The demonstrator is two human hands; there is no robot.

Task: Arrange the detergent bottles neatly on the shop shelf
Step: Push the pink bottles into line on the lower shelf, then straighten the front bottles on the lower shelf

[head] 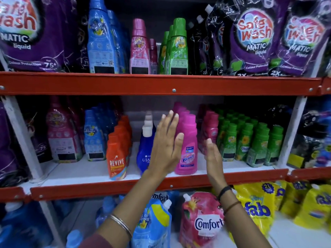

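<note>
On the middle shelf [161,187] a row of pink Vanish bottles [188,145] runs front to back. My left hand [164,145] is flat and open against the left side of the front pink bottle, fingers up. My right hand [212,154] is open just right of that bottle, palm facing it, holding nothing. A row of blue bottles with white caps [145,149] stands left of my left hand, partly hidden by it. Orange Revive bottles [117,154] line up further left.
Small pink bottles [208,133] and green bottles [250,140] fill the right of the middle shelf. Purple Safe Wash pouches [254,38] and tall blue, pink and green bottles stand on the upper shelf. Comfort pouches [202,222] and yellow packs [258,208] sit below.
</note>
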